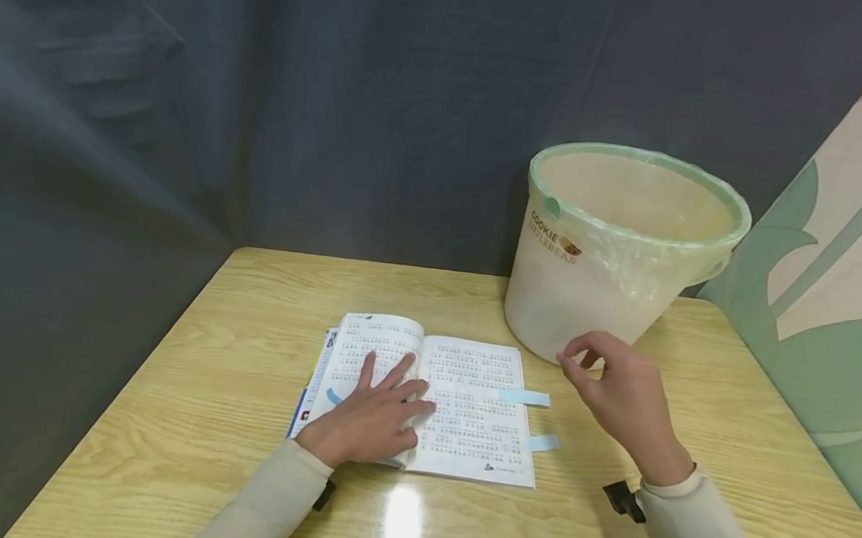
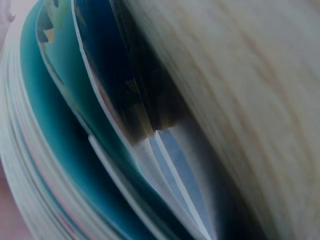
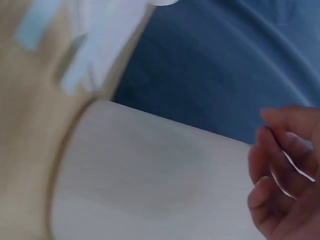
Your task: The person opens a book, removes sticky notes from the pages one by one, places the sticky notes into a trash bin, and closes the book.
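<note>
Wooden table (image 1: 210, 371); left hand (image 1: 373, 422) on book (image 1: 469, 428); bin lettering (image 1: 551, 238) head view only.

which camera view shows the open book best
The head view: both pages of the open book show, though the left hand partly covers one. The left wrist view gives only a close, blurred look at page edges; the right wrist view, just part of a page with blue strips.

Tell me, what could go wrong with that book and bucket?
The open book might flip its pages if the left hand resting on it lifts. Two blue strips poke past the book's right edge; the right hand could bend one. The bucket stands near that hand, so a bump might move it.
</note>
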### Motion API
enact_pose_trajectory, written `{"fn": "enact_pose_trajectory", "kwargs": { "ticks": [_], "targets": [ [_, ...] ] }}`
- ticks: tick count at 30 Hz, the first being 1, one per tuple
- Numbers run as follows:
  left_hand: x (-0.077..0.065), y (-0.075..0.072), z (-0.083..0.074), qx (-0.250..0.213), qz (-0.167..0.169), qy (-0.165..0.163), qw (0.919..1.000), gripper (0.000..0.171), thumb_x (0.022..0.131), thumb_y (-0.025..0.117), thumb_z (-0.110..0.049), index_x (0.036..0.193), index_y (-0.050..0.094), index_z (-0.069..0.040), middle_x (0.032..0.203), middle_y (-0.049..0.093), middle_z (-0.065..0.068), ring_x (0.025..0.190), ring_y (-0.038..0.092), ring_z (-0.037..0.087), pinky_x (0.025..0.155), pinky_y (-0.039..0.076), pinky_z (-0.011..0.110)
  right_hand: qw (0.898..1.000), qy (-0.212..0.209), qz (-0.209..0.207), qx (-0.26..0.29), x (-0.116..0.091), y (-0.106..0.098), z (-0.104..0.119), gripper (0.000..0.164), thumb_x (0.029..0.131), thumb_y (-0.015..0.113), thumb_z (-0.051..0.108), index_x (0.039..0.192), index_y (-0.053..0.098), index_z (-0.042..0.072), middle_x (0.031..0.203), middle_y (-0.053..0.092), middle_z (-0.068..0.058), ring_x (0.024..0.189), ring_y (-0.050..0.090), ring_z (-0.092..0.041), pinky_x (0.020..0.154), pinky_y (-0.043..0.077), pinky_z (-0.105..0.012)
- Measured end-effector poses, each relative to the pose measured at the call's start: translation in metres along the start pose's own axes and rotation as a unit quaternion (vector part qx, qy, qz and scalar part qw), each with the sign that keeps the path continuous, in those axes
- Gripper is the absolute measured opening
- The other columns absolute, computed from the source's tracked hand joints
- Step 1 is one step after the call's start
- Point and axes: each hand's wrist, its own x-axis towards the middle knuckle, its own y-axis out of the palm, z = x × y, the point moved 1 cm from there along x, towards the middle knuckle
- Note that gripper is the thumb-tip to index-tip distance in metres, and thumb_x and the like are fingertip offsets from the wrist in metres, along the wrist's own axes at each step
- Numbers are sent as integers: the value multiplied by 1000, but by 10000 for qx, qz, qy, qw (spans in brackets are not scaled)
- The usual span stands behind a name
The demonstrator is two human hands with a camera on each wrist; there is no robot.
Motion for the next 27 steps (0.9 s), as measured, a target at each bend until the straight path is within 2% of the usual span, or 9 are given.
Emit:
{"fn": "enact_pose_trajectory", "kwargs": {
  "ticks": [3,5,10,13,16,22,27],
  "targets": [
    [0,0,-1,11,-20,4,10000,44,88,44,-32,131,54,-28,146,42,-1,142,-1,26,107,4,74,9975,203,673,-66,-4,11,-7,9,78,72,15,84,65,16,73,67,2,58,53,-11,49,44,-30],
    [1,1,-2,-13,-34,31,10000,44,88,44,-32,131,54,-28,146,42,-1,142,-1,26,106,4,74,9927,390,1142,-84,-7,17,-12,10,81,70,17,89,66,14,78,69,0,65,58,-14,53,48,-34],
    [-1,3,-4,1,-10,35,10000,44,88,44,-31,130,55,-28,146,42,-1,142,0,26,106,5,75,9673,700,2423,-286,-17,30,-22,22,85,66,26,101,67,11,92,70,-5,80,60,-22,65,52,-42],
    [-2,1,-3,78,-37,14,10000,43,88,45,-31,130,55,-28,145,43,-1,142,0,26,106,6,75,9525,747,2921,-418,-21,36,-26,27,86,64,29,105,67,10,98,68,-9,87,59,-26,69,52,-47],
    [-2,-2,-2,95,-71,33,9999,43,88,45,-30,129,55,-27,144,44,-1,142,1,27,106,6,75,9438,827,3159,-505,-22,40,-31,30,87,61,30,108,67,9,101,66,-11,93,56,-31,73,51,-51],
    [-2,-3,-2,55,-141,113,9998,43,87,44,-29,128,57,-25,142,45,1,142,4,28,106,7,75,9457,752,3145,-335,-26,51,-38,26,87,63,31,100,68,10,95,65,-8,88,55,-25,74,51,-49],
    [-1,-2,-2,60,-149,107,9998,43,87,45,-30,128,57,-25,143,45,2,142,4,28,106,7,75,9441,899,3151,-351,-26,55,-38,23,85,66,32,91,65,10,87,62,-5,79,52,-20,67,49,-41]
  ]
}}
